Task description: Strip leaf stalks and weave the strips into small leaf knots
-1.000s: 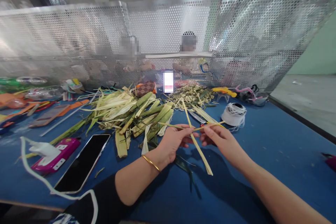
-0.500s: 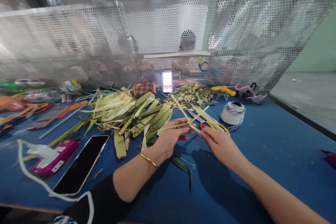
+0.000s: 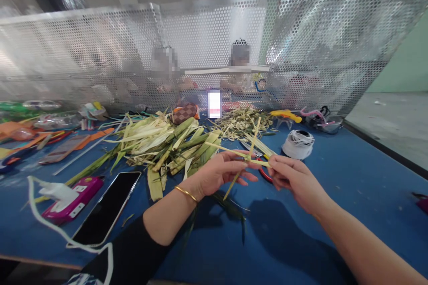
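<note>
Above the blue surface (image 3: 354,182), my left fingers (image 3: 236,167) pinch the leaf cross (image 3: 248,158) near its knot, my right fingers (image 3: 278,163) its rightward strip (image 3: 260,163).

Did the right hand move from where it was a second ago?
Yes, a little to the right. The right hand, pinching a pale strip, is now closer to the white spool, which has stayed put.

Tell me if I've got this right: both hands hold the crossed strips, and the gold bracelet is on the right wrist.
Not quite: in the head view the gold bracelet is at the wrist of the left hand, not the right hand. Both do hold the crossed strips.
</note>
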`<state>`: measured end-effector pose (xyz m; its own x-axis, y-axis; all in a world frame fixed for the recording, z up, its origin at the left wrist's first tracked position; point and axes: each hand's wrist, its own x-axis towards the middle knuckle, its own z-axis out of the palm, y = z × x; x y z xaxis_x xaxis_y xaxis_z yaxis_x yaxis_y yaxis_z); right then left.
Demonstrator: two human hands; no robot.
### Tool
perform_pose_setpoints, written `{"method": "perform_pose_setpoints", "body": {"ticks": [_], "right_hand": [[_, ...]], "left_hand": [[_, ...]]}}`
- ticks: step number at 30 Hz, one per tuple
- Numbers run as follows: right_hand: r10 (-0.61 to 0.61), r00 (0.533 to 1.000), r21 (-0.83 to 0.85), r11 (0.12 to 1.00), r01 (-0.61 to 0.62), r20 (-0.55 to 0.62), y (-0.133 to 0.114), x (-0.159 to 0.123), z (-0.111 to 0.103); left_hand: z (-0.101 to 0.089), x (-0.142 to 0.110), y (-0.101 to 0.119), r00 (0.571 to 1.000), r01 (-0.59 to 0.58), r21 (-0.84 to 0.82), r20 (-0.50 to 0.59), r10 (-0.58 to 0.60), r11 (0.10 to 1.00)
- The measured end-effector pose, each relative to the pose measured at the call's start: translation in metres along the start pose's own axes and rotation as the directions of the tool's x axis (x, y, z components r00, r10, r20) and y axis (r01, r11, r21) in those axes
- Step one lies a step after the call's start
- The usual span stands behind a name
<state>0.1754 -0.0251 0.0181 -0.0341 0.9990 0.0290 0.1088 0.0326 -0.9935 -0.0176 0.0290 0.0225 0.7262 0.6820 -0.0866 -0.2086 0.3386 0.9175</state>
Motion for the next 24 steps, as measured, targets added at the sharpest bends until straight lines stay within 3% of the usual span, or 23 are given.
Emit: {"method": "perform_pose_setpoints", "body": {"ticks": [3,5,9,12,16,18,20,24], "right_hand": [[-0.055,0.997,-0.257,0.964,0.068,0.055,0.005,0.000,0.005],[-0.152,0.981,-0.465,0.864,0.192,0.121,0.008,-0.002,0.009],[-0.258,0.909,-0.701,0.579,0.417,0.327,0.010,-0.006,0.012],[-0.348,0.878,-0.732,0.493,0.469,0.329,0.008,-0.009,0.009],[-0.613,0.790,-0.680,0.573,0.457,0.014,0.007,-0.012,0.007],[-0.623,0.777,-0.670,0.617,0.413,-0.095,0.007,-0.012,0.008],[-0.535,0.838,-0.637,0.683,0.356,-0.105,0.009,-0.009,0.009],[-0.245,0.969,-0.484,0.848,0.217,0.004,0.014,-0.002,0.014]], "left_hand": [[0.008,0.004,-0.011,0.968,0.018,0.106,-0.252,0.010,0.994],[0.009,0.007,-0.018,0.930,0.030,0.121,-0.368,0.016,0.992],[0.008,0.010,-0.022,0.895,0.089,0.095,-0.444,-0.038,0.991],[0.008,0.008,-0.020,0.895,0.105,0.060,-0.441,-0.068,0.993],[0.017,0.003,-0.020,0.923,0.164,0.104,-0.368,-0.116,0.981],[0.025,0.000,-0.023,0.935,0.202,0.145,-0.323,-0.146,0.969],[0.033,-0.003,-0.026,0.946,0.217,0.215,-0.285,-0.151,0.952],[0.043,-0.005,-0.033,0.954,0.277,0.387,-0.220,-0.203,0.880]]}}
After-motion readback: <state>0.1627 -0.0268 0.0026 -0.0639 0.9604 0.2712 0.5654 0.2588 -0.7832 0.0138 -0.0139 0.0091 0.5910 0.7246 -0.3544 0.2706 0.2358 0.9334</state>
